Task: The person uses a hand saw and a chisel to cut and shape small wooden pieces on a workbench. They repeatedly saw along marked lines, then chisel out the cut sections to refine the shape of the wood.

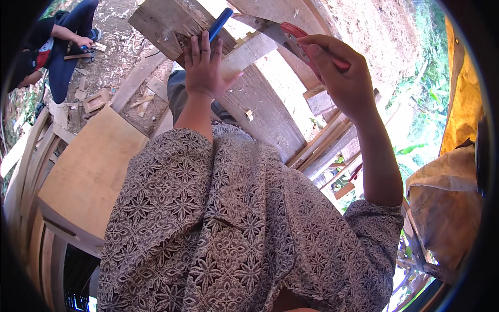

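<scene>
My right hand is closed round the red handle of a hand saw. The saw's metal blade points left across the pale wood strip. My left hand lies flat with its fingers spread, pressing on the near end of that strip and the board beneath. Beside its fingertips rests a blue handle; what it belongs to is hidden. Below the strip runs a wide wooden plank, with a small wood chip on it. A thick board lies beyond my left fingers.
Another person sits at the upper left, holding a tool over a small wood piece. A smooth wooden panel stands to my left. Wood scraps and shavings cover the ground. On the right hangs a yellow sheet.
</scene>
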The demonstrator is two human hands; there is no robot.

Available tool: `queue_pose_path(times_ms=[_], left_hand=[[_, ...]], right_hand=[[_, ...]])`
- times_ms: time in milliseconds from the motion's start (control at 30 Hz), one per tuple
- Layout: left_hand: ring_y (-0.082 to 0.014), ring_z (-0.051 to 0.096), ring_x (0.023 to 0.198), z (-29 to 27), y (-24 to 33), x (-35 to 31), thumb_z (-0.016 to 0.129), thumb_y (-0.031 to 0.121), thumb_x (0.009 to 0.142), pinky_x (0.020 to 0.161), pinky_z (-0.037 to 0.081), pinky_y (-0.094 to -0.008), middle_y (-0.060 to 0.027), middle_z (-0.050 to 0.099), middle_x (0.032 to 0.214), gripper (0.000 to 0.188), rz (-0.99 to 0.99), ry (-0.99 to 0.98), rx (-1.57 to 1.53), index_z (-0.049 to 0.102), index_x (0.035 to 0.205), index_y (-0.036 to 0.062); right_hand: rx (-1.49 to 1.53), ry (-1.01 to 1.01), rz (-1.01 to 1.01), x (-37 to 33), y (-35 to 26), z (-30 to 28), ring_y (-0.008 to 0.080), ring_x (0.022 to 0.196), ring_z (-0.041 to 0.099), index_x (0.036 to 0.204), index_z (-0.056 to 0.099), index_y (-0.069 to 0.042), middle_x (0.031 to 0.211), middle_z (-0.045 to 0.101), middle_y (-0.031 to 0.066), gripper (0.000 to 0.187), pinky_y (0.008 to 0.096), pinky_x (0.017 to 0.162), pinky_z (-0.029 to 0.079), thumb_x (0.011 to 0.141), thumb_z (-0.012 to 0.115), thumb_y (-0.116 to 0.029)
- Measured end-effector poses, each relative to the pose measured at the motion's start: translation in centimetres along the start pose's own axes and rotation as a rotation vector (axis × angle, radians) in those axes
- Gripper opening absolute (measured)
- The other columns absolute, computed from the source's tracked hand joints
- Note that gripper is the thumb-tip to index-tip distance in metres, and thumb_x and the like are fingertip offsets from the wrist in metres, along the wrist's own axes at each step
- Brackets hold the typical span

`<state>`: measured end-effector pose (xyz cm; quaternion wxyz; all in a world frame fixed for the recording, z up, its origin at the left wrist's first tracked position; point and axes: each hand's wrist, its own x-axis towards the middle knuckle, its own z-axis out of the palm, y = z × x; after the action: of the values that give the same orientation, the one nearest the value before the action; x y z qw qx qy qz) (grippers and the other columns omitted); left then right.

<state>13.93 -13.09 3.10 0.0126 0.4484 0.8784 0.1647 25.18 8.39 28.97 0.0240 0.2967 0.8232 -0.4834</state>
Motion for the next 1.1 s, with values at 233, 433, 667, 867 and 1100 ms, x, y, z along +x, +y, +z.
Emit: queue_pose_path(times_ms=[233, 433, 667, 867, 1100], left_hand=[[-0.0533, 0.024, 0.151, -0.1, -0.3, 0.1, 0.068, 0.074, 0.081, 0.122, 0.02, -0.0668, -0.025, 0.024, 0.166, 0.105, 0.006, -0.01, 0.003, 0.036, 0.159, 0.0112], [-0.0546, 0.026, 0.149, 0.0, -0.3, 0.0, 0.069, 0.074, 0.08, 0.121, 0.022, -0.0685, -0.0244, 0.026, 0.165, 0.105, -0.001, 0.008, -0.021, 0.038, 0.157, 0.0097], [-0.0558, 0.026, 0.148, -0.5, -0.5, 0.3, 0.07, 0.073, 0.08, 0.12, 0.022, -0.0696, -0.0251, 0.027, 0.165, 0.106, -0.004, -0.029, -0.028, 0.036, 0.158, 0.0102], [-0.0533, 0.025, 0.15, -0.6, -0.3, 0.3, 0.068, 0.074, 0.081, 0.121, 0.022, -0.0686, -0.025, 0.026, 0.164, 0.106, -0.013, -0.031, -0.029, 0.035, 0.159, 0.0099], [-0.0514, 0.017, 0.153, -0.4, -0.4, 0.2, 0.066, 0.075, 0.082, 0.124, 0.017, -0.0665, -0.0237, 0.022, 0.167, 0.106, -0.025, -0.07, -0.024, 0.032, 0.16, 0.0102]], right_hand=[[-0.139, -0.099, 0.04, -2.4, -6.7, -4.0, 0.0023, 0.067, 0.056, 0.114, 0.073, -0.004, 0.082, 0.069, -0.0009, 0.019, 0.0201, 0.06, 0.043, 0.105, 0.059, -0.014], [-0.136, -0.025, -0.208, 3.9, -1.6, -0.2, 0.0014, 0.059, 0.053, 0.109, 0.074, -0.005, 0.073, 0.064, -0.0019, 0.021, 0.0201, 0.051, 0.04, 0.106, 0.059, -0.019], [-0.139, -0.083, 0.033, 16.0, 7.9, 9.1, 0.0224, 0.084, 0.073, 0.103, 0.077, -0.003, 0.091, 0.077, 0.0159, 0.024, 0.0328, 0.079, 0.057, 0.096, 0.066, -0.022], [0.107, 0.025, -0.254, 10.4, 9.5, 8.4, 0.0041, 0.073, 0.062, 0.117, 0.075, -0.007, 0.089, 0.075, 0.001, 0.021, 0.0243, 0.065, 0.049, 0.103, 0.063, -0.017], [0.218, -0.011, -0.037, 4.5, 12.0, 6.9, 0.006, 0.092, 0.064, 0.123, 0.073, -0.008, 0.102, 0.074, 0.0002, 0.022, 0.0235, 0.083, 0.051, 0.105, 0.062, -0.015]])
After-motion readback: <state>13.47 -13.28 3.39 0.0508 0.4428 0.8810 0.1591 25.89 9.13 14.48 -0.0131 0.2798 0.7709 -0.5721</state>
